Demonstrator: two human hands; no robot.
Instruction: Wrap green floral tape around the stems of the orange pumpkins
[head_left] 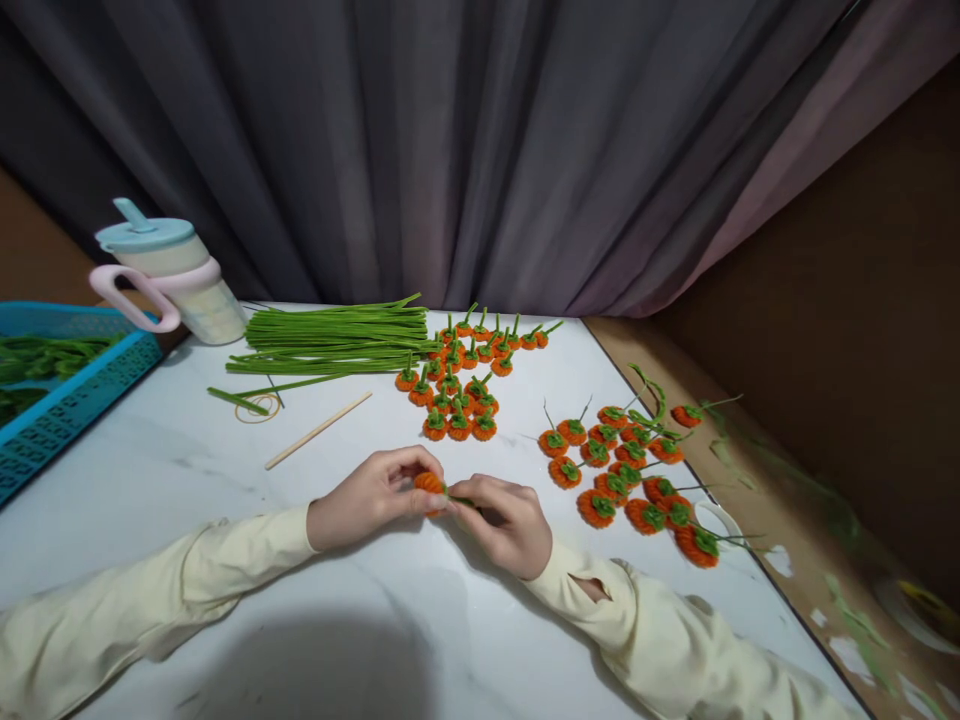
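My left hand [382, 500] pinches a small orange fuzzy pumpkin [430, 484] between thumb and fingers, above the table's middle. From the right, my right hand [506, 520] closes its fingertips on the green stem [459, 498] of that pumpkin, and the two hands nearly touch. Part of the pumpkin is hidden by the left fingers. Beyond the hands stands a group of similar pumpkins with upright green stems [459, 427]. To the right lies another group of pumpkins [598, 508] with green leaf tops, some with thin wire-like stems.
A bundle of green pipe cleaners [337, 335] lies at the back, with a wooden stick [319, 430] and a rubber band [257, 408] in front. At left are a lidded tumbler [214, 310] and a blue basket [82, 410]. A tape roll [716, 522] sits near the right edge.
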